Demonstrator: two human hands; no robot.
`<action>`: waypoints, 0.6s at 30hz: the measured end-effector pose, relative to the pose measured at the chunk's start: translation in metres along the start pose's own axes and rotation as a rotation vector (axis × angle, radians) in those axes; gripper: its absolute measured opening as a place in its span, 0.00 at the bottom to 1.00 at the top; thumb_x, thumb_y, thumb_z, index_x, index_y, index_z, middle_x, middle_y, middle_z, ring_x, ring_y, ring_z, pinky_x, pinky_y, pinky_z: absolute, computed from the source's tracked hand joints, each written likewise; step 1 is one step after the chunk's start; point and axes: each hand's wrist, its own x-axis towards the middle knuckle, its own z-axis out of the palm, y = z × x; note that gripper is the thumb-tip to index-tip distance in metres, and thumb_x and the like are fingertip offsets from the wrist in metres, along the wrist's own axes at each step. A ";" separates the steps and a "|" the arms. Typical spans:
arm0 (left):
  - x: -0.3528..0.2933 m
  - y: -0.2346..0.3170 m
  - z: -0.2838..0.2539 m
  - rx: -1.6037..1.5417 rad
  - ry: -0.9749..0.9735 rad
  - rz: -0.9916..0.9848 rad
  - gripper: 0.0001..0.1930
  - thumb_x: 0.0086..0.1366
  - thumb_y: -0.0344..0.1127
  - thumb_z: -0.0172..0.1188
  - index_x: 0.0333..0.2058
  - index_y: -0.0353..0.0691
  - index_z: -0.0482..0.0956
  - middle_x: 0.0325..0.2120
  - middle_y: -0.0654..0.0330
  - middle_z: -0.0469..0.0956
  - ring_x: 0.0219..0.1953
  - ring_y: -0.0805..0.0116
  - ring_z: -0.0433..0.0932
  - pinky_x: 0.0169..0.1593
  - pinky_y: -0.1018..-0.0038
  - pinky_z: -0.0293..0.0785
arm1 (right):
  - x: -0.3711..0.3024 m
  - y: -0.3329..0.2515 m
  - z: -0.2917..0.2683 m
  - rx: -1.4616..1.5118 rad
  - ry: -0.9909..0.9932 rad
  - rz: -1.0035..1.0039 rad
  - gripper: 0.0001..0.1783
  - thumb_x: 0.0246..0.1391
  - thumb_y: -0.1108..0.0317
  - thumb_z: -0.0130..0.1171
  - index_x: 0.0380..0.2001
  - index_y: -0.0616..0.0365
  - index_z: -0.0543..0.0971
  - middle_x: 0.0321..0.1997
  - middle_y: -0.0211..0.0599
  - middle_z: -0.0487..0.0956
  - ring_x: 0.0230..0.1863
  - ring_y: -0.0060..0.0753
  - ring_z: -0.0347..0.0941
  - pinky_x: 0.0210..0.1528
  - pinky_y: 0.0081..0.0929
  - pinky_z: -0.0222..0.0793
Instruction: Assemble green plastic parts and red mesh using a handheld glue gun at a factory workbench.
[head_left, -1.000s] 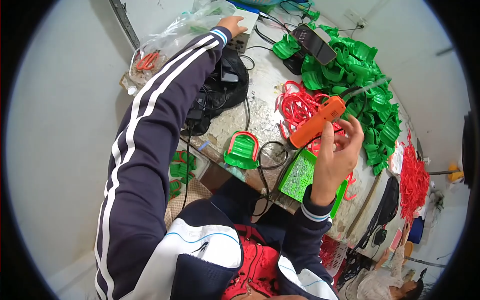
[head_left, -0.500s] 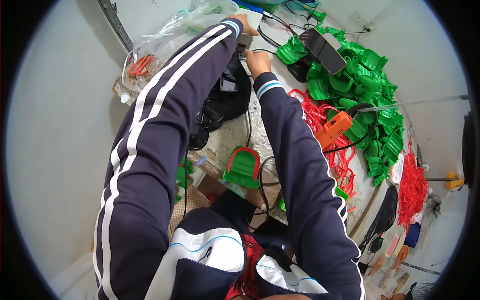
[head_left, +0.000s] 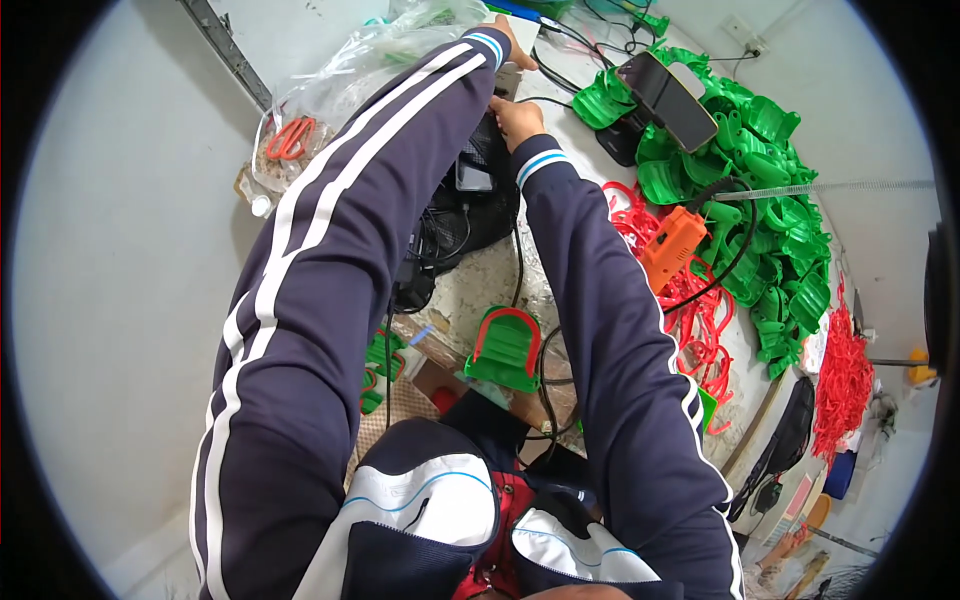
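At the far side of the table, my left hand (head_left: pixel 513 45) is around a flat white box-like thing (head_left: pixel 524 32), thumb along its near edge; my sleeve partly hides the fingers. Just nearer, my right hand (head_left: pixel 520 122) has its fingers curled in a pinch against a dark grey part below the white thing; what they hold is hidden. Under and beside my left forearm lies a black mesh bag (head_left: pixel 490 205) with cables and a small grey device (head_left: pixel 474 178) on it. Close to my body rests a green scoop-shaped plastic piece (head_left: pixel 506 355) with red trim along its edge.
Green plastic pieces (head_left: pixel 760 150) are heaped on the right, with red strips (head_left: pixel 700 310) beside them. An orange tool (head_left: pixel 673 245) hangs on a coiled cord there. A phone (head_left: pixel 668 100) stands on a holder. Red-handled scissors (head_left: pixel 291 138) and clear plastic bags (head_left: pixel 380 60) lie left.
The view has shifted slightly, so the table and things appear a little farther right and lower. Both hands stay at the white thing; the right fingers have shifted slightly against it.
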 end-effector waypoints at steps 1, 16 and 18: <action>0.001 -0.005 -0.002 0.023 0.003 -0.003 0.64 0.31 0.67 0.70 0.60 0.29 0.54 0.53 0.38 0.67 0.54 0.48 0.71 0.55 0.64 0.70 | -0.004 -0.003 0.003 0.037 -0.018 0.004 0.15 0.40 0.60 0.65 0.22 0.63 0.82 0.28 0.46 0.81 0.33 0.43 0.77 0.39 0.32 0.70; -0.002 0.009 -0.021 0.199 -0.216 0.025 0.41 0.40 0.67 0.65 0.48 0.42 0.78 0.52 0.51 0.73 0.54 0.56 0.71 0.57 0.60 0.63 | -0.015 -0.017 0.005 0.242 0.043 0.027 0.12 0.47 0.66 0.63 0.19 0.64 0.80 0.23 0.36 0.80 0.25 0.33 0.74 0.32 0.30 0.67; -0.005 -0.001 -0.020 0.184 -0.224 0.047 0.41 0.40 0.67 0.64 0.48 0.41 0.77 0.51 0.49 0.72 0.54 0.54 0.71 0.57 0.64 0.64 | -0.023 -0.024 0.011 0.310 0.032 0.099 0.11 0.47 0.66 0.63 0.19 0.63 0.80 0.22 0.37 0.79 0.24 0.31 0.74 0.31 0.28 0.67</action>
